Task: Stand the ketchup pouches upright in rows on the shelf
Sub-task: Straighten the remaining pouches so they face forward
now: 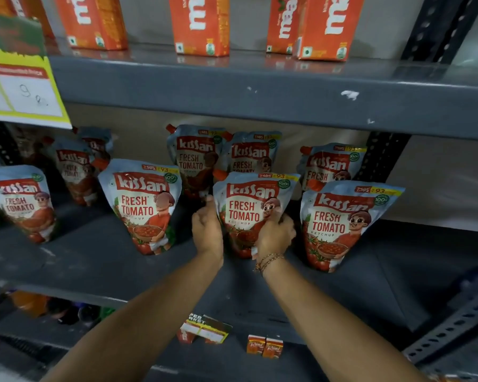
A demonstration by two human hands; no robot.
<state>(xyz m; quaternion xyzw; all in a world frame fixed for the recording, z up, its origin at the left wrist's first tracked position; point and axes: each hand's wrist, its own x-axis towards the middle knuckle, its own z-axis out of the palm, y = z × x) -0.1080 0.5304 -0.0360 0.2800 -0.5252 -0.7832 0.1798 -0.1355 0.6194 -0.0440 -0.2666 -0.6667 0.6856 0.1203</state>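
While both hands are up on the grey shelf [94, 260], they've got one ketchup pouch [250, 205] squeezed between them, standing upright in the front row. Left hand [207, 230] is curled against the pouch's left edge, thumb up near its side, and the right hand [275, 235] is wrapped round its lower right corner, fingers covering part of the label. That wrist has a thin bracelet [268, 261] on it. So both hands are closed on that one pouch, one each side.

Relative to that held pouch: another pouch [142, 205] stands just to its left, one more [345, 224] just to its right, and two pouches [221, 158] sit right behind it. Further left there's a pouch [21, 202] leaning a bit. Orange cartons [202, 23] are on the shelf above it
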